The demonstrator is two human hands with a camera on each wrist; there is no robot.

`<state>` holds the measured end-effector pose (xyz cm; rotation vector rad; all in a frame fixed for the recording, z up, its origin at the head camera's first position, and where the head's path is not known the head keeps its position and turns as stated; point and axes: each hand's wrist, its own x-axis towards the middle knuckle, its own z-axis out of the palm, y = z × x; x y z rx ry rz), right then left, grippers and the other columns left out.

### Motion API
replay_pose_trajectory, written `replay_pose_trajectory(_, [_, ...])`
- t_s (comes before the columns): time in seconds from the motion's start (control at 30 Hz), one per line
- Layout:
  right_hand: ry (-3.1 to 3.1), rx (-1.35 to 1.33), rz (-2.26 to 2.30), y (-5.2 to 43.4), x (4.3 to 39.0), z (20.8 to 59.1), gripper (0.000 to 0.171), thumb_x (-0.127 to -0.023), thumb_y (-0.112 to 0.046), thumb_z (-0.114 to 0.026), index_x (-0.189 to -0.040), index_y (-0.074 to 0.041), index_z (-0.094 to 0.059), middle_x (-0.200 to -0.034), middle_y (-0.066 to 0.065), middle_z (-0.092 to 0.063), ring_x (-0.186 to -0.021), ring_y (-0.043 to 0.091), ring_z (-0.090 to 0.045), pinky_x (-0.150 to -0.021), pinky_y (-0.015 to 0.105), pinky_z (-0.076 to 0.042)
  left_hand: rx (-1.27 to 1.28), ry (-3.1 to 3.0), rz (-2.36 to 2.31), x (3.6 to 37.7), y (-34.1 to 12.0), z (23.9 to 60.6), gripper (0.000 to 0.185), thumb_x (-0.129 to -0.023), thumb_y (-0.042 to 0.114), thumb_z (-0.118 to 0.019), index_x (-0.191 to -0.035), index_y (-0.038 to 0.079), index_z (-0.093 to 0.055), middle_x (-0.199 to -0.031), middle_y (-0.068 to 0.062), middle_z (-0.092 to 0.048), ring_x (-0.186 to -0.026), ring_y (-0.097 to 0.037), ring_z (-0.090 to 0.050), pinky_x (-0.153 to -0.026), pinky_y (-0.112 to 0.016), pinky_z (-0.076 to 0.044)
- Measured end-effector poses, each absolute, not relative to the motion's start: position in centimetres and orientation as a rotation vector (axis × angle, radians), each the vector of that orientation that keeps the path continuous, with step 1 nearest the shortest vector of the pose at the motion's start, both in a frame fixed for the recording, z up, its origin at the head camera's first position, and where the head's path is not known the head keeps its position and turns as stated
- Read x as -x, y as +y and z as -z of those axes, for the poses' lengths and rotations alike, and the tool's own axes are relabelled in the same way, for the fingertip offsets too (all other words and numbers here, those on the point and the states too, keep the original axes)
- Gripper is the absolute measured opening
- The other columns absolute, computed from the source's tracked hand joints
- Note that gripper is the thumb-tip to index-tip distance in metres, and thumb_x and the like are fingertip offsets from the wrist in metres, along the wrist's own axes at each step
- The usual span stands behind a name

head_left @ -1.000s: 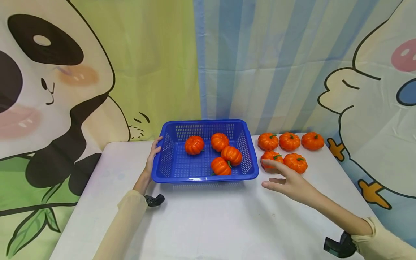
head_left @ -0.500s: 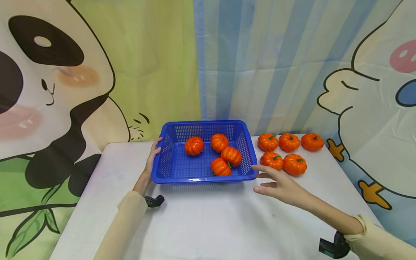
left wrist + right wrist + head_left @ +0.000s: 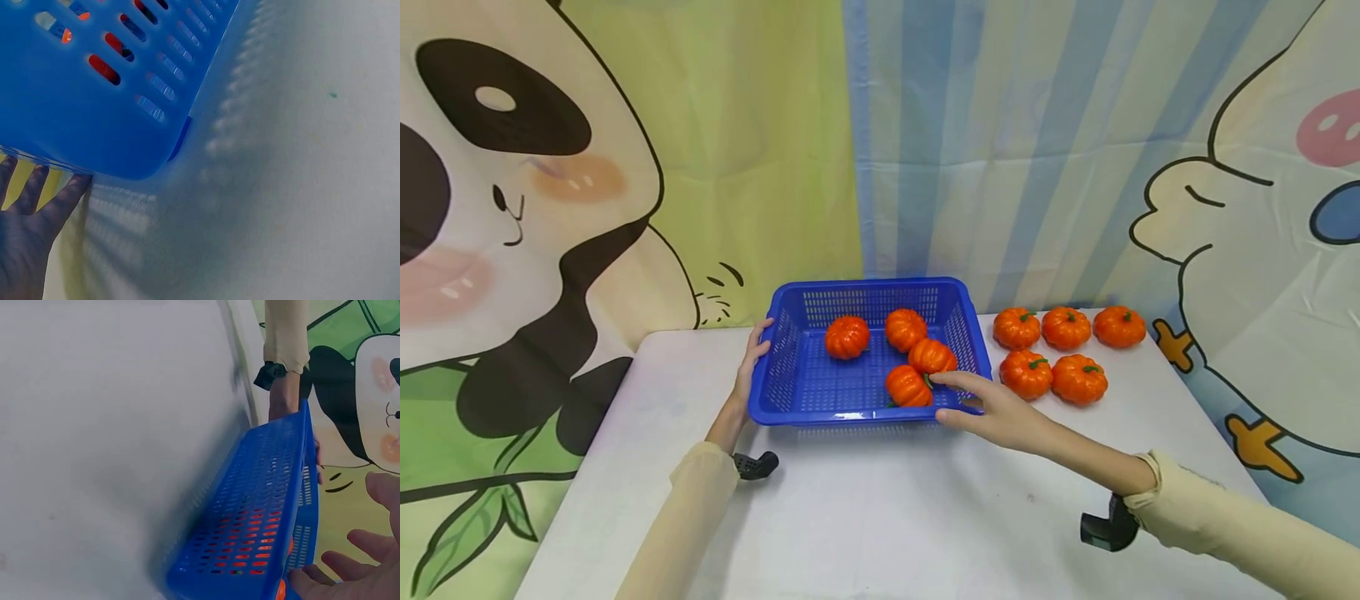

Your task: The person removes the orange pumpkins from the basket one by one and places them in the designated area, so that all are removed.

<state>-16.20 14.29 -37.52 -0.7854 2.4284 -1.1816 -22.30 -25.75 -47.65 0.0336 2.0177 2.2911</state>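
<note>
A blue slotted plastic basket point(image 3: 820, 418) holds several small orange pumpkins, among them one near its front right point(image 3: 908, 387). My left hand point(image 3: 745, 371) touches the basket's left side; in the left wrist view its straight fingers point(image 3: 65, 197) reach the blue wall. Over the basket's front right corner is my right hand point(image 3: 1000, 415), thumb and fingers spread apart with nothing between them. Its fingertips are close to the front right pumpkin; whether they touch it cannot be told. In the right wrist view, the right hand's fingers point(image 3: 350, 565) extend over the basket's rim.
Several more orange pumpkins stand in two rows on the white table point(image 3: 865, 517) right of the basket, one at the near left of that group point(image 3: 1025, 375). A printed curtain point(image 3: 760, 150) hangs behind the table. Each wrist wears a black camera mount point(image 3: 1111, 527).
My right hand has moved left from beside the table pumpkins to over the basket's right part. The left hand and the basket stay in place.
</note>
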Motion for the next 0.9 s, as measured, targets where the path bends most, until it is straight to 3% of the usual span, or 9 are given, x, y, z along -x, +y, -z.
replay_pose_trajectory(0.23, [2.416,0.840,1.035,11.1,19.4,37.9,0.055,-0.095,-0.032,-0.061,-0.142,-0.008,-0.047,-0.144,0.015,-0.050,-0.126,0.037,-0.049,-0.103,0.056,-0.041,-0.032,2.012,-2.304,22.3,-25.8,47.7,0.052,-0.102,0.025,-0.017,-0.153,0.030,-0.012,-0.163,0.001,-0.001,-0.138,-0.025,-0.021,-0.102,-0.035,-0.027])
replay_pose_trajectory(0.4, [2.413,0.831,0.826,9.4,21.2,38.6,0.058,-0.094,-0.030,-0.062,-0.145,-0.009,-0.044,-0.148,0.016,-0.046,-0.133,0.035,-0.044,-0.108,0.055,-0.037,-0.037,2.025,-2.298,22.3,-25.7,47.7,0.053,-0.101,0.025,-0.018,-0.154,0.028,-0.011,-0.164,0.001,0.000,-0.142,-0.025,-0.017,-0.106,-0.034,-0.024])
replay_pose_trajectory(0.9, [2.426,0.797,0.570,6.2,23.6,39.8,0.069,-0.090,-0.028,-0.069,-0.149,-0.012,-0.037,-0.151,0.016,-0.042,-0.139,0.032,-0.040,-0.112,0.051,-0.033,-0.031,2.023,-2.289,22.2,-25.6,47.6,0.052,-0.102,0.027,-0.018,-0.154,0.029,-0.010,-0.163,-0.001,-0.002,-0.134,-0.026,-0.025,-0.099,-0.033,-0.032])
